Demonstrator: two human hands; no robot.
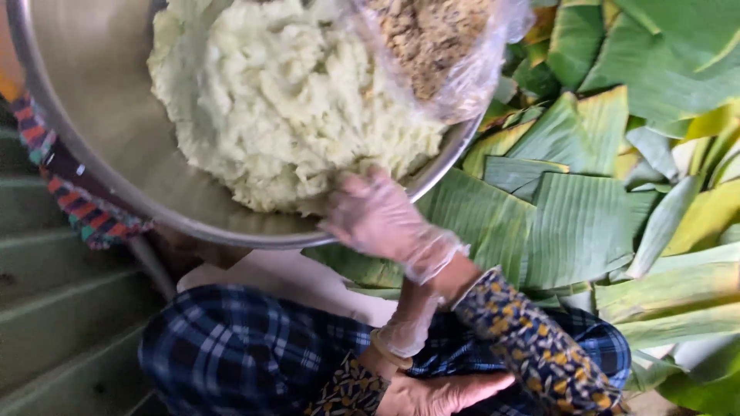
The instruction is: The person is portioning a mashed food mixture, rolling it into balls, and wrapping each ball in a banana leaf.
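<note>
A large steel bowl [92,115] holds a heap of pale, lumpy dough [285,100]. My right hand [378,216], in a thin clear glove, reaches from a flowered sleeve [532,347] to the bowl's near rim, and its curled fingers dig into the edge of the dough. My left hand [408,320], also gloved and with a band at the wrist, points up under the right forearm, which hides its fingers. A clear plastic bag of brown crumbly filling [435,42] lies on the far side of the dough.
Cut banana leaves [570,223] lie piled across the right side, under and beside the bowl. A striped woven cloth [85,216] sits under the bowl's left rim. Green steps [54,308] run at the left. My lap in blue plaid cloth [239,347] fills the bottom.
</note>
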